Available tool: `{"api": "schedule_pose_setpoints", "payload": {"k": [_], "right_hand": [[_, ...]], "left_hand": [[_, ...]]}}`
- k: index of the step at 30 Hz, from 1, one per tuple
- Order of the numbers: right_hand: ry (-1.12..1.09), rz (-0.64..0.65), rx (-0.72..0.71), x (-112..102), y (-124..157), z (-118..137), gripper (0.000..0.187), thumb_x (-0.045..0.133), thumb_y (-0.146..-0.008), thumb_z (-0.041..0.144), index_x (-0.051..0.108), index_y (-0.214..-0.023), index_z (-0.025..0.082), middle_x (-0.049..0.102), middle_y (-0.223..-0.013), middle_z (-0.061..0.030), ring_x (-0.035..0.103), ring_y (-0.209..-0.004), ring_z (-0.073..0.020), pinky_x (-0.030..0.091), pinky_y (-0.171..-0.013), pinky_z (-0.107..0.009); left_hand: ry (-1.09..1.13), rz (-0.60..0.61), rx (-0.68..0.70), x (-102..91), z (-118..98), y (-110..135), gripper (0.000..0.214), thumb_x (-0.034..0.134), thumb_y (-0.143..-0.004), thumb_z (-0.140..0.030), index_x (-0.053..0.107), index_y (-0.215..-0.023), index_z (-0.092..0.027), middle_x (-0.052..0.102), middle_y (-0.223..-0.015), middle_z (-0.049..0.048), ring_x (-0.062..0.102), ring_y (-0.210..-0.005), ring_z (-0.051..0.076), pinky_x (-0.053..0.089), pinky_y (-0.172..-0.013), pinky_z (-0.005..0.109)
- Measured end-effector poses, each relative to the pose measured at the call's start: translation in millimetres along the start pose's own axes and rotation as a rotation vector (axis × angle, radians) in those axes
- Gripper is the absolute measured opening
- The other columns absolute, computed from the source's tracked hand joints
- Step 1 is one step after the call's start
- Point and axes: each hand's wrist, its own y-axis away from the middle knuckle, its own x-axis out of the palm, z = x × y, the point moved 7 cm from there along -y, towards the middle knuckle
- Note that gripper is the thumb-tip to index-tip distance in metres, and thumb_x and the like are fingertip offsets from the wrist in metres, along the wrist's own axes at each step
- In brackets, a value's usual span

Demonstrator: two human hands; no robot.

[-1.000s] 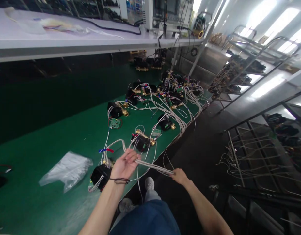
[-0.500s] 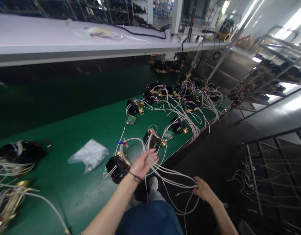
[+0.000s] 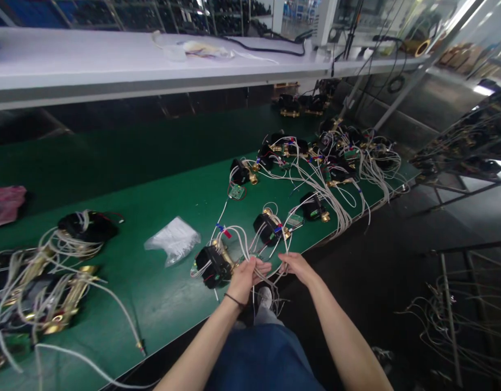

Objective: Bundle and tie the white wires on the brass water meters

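Observation:
My left hand (image 3: 248, 274) holds a bundle of white cables (image 3: 239, 234) at the green worktop's front edge, thumb over them and fingers partly stretched. My right hand (image 3: 297, 266) is close beside it, fingers closed on white cables (image 3: 286, 251). Loose ends hang between and below the hands. The left-hand bundle arches up from a black meter unit (image 3: 213, 266) with brass fittings, near a red and a blue tag (image 3: 225, 232). Just behind the hands sits a second black unit (image 3: 268, 228), with a small circuit board (image 3: 294, 220) to its right.
A clear plastic bag (image 3: 174, 240) lies on the green worktop (image 3: 161, 304). Several cabled brass-and-black units (image 3: 71, 293) crowd the left, and more (image 3: 336, 163) the far right. A white shelf (image 3: 112, 65) spans above. To the right stands a metal rack (image 3: 450, 315) with cables.
My right hand has come in from the far right to beside my left hand. The cable length stretched between them is now short, its ends hanging down. The view has shifted left.

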Motion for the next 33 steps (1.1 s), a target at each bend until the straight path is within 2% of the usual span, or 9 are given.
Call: {"api": "schedule_pose_setpoints", "payload": {"k": [4, 6, 11, 14, 18, 22, 25, 29, 33], "right_hand": [[0.211, 0.053, 0.157, -69, 21, -29, 0.021, 0.072, -0.054, 0.027, 0.06, -0.054, 0.01, 0.062, -0.052, -0.0023, 0.057, -0.052, -0.0117, 0.042, -0.057, -0.023], [0.319, -0.017, 0.213, -114, 29, -27, 0.024, 0.069, -0.059, 0.029, 0.059, -0.052, 0.008, 0.061, -0.051, -0.0037, 0.057, -0.053, -0.0122, 0.042, -0.059, -0.026], [0.549, -0.471, 0.096, -222, 31, 48, 0.041, 0.037, -0.086, 0.033, 0.059, -0.068, 0.004, 0.063, -0.074, -0.0175, 0.06, -0.084, -0.0223, 0.036, -0.08, -0.042], [0.705, -0.77, -0.093, -241, 37, 103, 0.036, 0.04, -0.087, 0.032, 0.056, -0.093, 0.0, 0.058, -0.094, -0.0257, 0.048, -0.105, -0.0314, 0.019, -0.094, -0.052], [0.858, -0.842, -0.448, -161, 54, 137, 0.055, 0.06, -0.073, 0.036, 0.046, -0.113, 0.0, 0.051, -0.11, -0.0255, 0.039, -0.112, -0.0352, 0.017, -0.097, -0.054], [0.509, -0.058, -0.691, -7, 72, 114, 0.04, 0.041, -0.085, 0.043, 0.049, -0.116, 0.019, 0.051, -0.118, -0.0097, 0.047, -0.109, -0.0202, 0.035, -0.094, -0.036], [0.362, 0.187, -0.684, 61, 93, 81, 0.042, 0.051, -0.078, 0.049, 0.055, -0.108, 0.021, 0.045, -0.126, -0.0079, 0.039, -0.117, -0.0233, 0.032, -0.096, -0.035], [0.308, 0.273, -0.438, 71, 95, 23, 0.038, 0.047, -0.079, 0.052, 0.059, -0.069, 0.018, 0.061, -0.074, -0.0032, 0.058, -0.072, -0.0175, 0.044, -0.07, -0.027], [0.282, 0.03, -0.252, 9, 100, -6, 0.047, 0.029, -0.085, 0.053, 0.047, -0.059, 0.019, 0.041, -0.046, 0.0032, 0.042, -0.044, -0.0114, 0.035, -0.046, -0.022]], "left_hand": [[0.11, 0.046, 0.016, -6.0, -52, 23, 0.024, 0.032, -0.089, -0.016, 0.051, -0.074, -0.012, 0.053, -0.049, -0.0022, 0.054, -0.044, 0.008, 0.053, -0.06, 0.027], [0.242, 0.167, -0.032, -0.4, -72, 31, 0.027, 0.028, -0.09, -0.014, 0.049, -0.074, -0.012, 0.04, -0.043, -0.0068, 0.041, -0.034, 0.003, 0.049, -0.05, 0.018], [0.397, 0.277, -0.143, 0.1, -97, 38, 0.026, 0.026, -0.091, -0.015, 0.046, -0.074, -0.013, 0.028, -0.042, -0.0085, 0.031, -0.031, 0.002, 0.028, -0.032, 0.01], [0.421, 0.271, -0.136, -1.8, -97, 38, 0.026, 0.026, -0.091, -0.015, 0.045, -0.074, -0.013, 0.027, -0.043, -0.0083, 0.03, -0.032, 0.003, 0.026, -0.032, 0.01], [0.434, 0.283, -0.069, 7.7, -84, 41, 0.026, 0.027, -0.091, -0.015, 0.048, -0.076, -0.012, 0.027, -0.044, -0.0085, 0.028, -0.033, 0.002, 0.036, -0.039, 0.012], [0.471, 0.278, -0.026, 21.2, -63, 41, 0.027, 0.028, -0.091, -0.015, 0.05, -0.074, -0.013, 0.029, -0.045, -0.0081, 0.032, -0.037, 0.003, 0.05, -0.066, 0.022], [0.552, 0.302, 0.001, 29.0, -57, 39, 0.028, 0.029, -0.09, -0.015, 0.049, -0.07, -0.014, 0.033, -0.048, -0.0071, 0.036, -0.04, 0.003, 0.049, -0.078, 0.025], [0.505, 0.329, 0.069, 27.2, -69, 40, 0.026, 0.033, -0.089, -0.015, 0.052, -0.071, -0.014, 0.041, -0.05, -0.0054, 0.044, -0.044, 0.004, 0.046, -0.085, 0.028], [-0.173, 0.206, 0.044, -2.5, -76, 33, 0.033, 0.039, -0.086, -0.034, 0.059, -0.073, -0.012, 0.059, -0.064, 0.0056, 0.059, -0.062, 0.014, 0.048, -0.075, 0.033]]}}
